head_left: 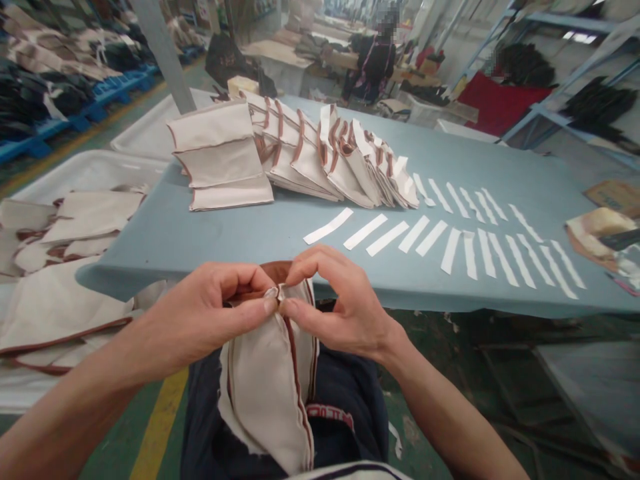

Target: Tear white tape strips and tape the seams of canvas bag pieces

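Observation:
A cream fabric piece with brown edge binding (265,387) hangs between my hands above my lap, in front of the table. My left hand (225,297) pinches its top edge between thumb and fingers. Right beside it, my right hand (333,300) pinches the same edge, the two thumb tips almost touching. What lies right under the fingertips is partly hidden. On the table, several similar cream pieces with brown binding (310,157) lean in an overlapping row. White strips (420,233) lie spread in two rows to the right of them.
The blue-green table (165,240) has its near edge just beyond my hands. White bins (95,160) with more cream pieces stand at the left. A cardboard box with material (600,230) is at the right end. A metal post (165,53) rises behind; people work farther back.

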Available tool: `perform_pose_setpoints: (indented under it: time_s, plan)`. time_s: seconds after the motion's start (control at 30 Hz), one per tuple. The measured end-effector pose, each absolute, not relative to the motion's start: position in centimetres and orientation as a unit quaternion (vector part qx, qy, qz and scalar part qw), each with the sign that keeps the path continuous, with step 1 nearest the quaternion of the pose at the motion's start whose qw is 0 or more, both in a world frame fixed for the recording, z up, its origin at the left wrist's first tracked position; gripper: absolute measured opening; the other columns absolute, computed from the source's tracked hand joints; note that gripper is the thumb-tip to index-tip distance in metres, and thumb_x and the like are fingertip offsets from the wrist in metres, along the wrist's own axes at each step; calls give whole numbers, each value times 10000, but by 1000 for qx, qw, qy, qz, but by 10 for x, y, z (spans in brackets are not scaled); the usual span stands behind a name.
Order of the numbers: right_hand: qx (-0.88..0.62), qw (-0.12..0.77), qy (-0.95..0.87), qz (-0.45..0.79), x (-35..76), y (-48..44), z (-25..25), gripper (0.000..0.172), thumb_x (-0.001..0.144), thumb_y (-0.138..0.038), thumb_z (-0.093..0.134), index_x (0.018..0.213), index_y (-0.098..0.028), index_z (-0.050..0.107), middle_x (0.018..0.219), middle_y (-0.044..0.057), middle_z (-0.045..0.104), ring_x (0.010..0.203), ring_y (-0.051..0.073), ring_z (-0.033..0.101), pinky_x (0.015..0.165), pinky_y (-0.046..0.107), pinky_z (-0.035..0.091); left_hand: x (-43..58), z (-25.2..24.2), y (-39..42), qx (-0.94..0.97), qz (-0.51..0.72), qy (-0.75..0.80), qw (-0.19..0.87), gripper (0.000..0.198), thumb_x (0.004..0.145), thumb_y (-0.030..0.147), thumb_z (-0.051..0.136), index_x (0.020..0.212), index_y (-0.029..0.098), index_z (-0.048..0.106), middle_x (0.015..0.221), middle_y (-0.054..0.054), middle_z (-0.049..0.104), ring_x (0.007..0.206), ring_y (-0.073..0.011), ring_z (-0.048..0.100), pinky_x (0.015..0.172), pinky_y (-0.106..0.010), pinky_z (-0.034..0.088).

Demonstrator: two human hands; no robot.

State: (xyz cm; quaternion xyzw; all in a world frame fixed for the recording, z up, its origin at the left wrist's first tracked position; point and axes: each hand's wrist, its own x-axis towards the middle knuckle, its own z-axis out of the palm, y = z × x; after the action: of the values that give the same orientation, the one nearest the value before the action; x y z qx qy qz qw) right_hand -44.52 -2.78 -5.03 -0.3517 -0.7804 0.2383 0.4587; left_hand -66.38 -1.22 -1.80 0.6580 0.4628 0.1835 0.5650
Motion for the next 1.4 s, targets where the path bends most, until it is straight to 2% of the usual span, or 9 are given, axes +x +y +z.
perform_pose_setpoints:
  time_s: [0.17,0.3,0.43,0.53,0.73,0.8,1.0,1.13,1.4]
  plan:
    - [-367,410,-821,155,-446,-34,-48,110,980,-192,674,870,-192,684,811,12,758,741,144,667,737,271,498,-659,-14,-11,694,213,475,497,291,828,437,691,704,177,727,601,53,557,553,-94,445,494,-161,342]
    - [-392,363,-841,86,-449,-36,-48,176,1027,-207,627,880,-179,720,810,25,783,728,159,669,728,288,485,-657,-15,-14,704,220,494,461,276,834,420,667,694,189,725,609,47,618,566,-111,516,524,-175,403]
    - [-427,341,-837,43,-452,-39,-46,207,1023,-192,587,865,-178,719,820,38,794,741,177,677,732,308,477,-652,-19,-19,730,251,496,396,212,835,339,635,692,204,715,611,57,621,586,-115,527,557,-186,407]
    - [-447,363,-812,93,-452,-40,-45,166,964,-157,592,849,-184,707,811,35,781,757,173,688,732,295,477,-649,-23,-19,738,266,498,369,185,837,313,619,725,207,722,645,54,654,618,-122,550,573,-194,403]
    - [-467,400,-699,366,-448,-33,-49,138,908,-219,607,780,-192,652,705,-28,686,633,109,613,625,227,459,-649,-35,-9,722,229,481,442,246,860,387,630,725,195,704,677,34,640,650,-138,548,597,-214,417]
    - [-456,409,-674,414,-447,-32,-51,141,904,-241,614,774,-191,642,699,-37,668,629,100,603,624,214,467,-649,-35,-7,722,220,480,447,258,861,406,638,725,196,702,683,29,640,652,-142,543,604,-219,424]
    - [-450,407,-706,366,-446,-35,-51,132,907,-206,591,785,-197,640,730,-18,692,657,112,605,640,231,455,-644,-22,-12,759,220,489,370,225,866,355,619,714,212,701,651,37,642,633,-149,553,612,-229,420]
    - [-450,409,-731,310,-446,-39,-51,134,913,-193,593,790,-202,645,750,-6,705,693,126,620,685,251,461,-642,-23,-13,786,216,480,323,205,863,326,595,768,215,739,674,37,711,638,-160,610,617,-236,424]
    - [-449,419,-690,383,-443,-34,-58,118,896,-226,607,780,-203,618,714,-38,655,638,101,574,612,220,435,-632,-12,-15,721,222,510,414,247,870,343,614,757,192,772,738,29,752,728,-163,637,705,-218,475]
